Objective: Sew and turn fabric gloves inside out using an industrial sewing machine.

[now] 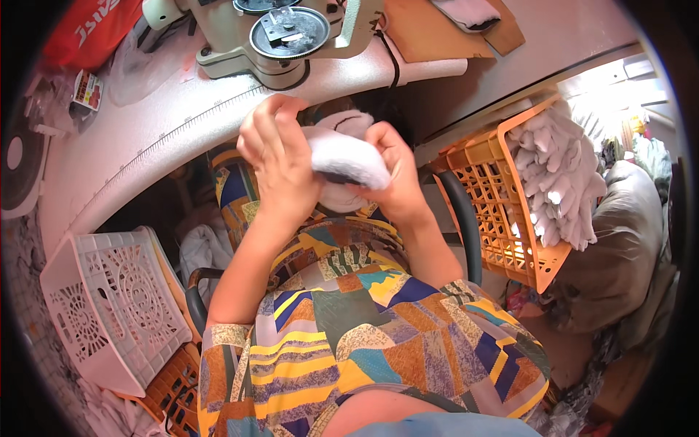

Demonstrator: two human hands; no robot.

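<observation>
In front of my chest I hold a thick, fuzzy white piece of fabric [348, 156], rolled or folded, with a dark strip along its lower edge. My right hand [397, 171] pinches its right end between thumb and fingers. At the other end my left hand [280, 164] is closed against the fabric with bent fingers, its thumb hidden. Behind the piece shows more pale fabric [349, 122] with a dark line. Whether that is part of the same piece, I cannot tell.
A machine with round metal dials [289, 33] stands on the curved white table [175, 142]. An orange crate [484, 204] of grey-white fabric pieces stands at right. At left are a white crate [135, 298] and an orange one [175, 386]. Cardboard [422, 36] lies far right.
</observation>
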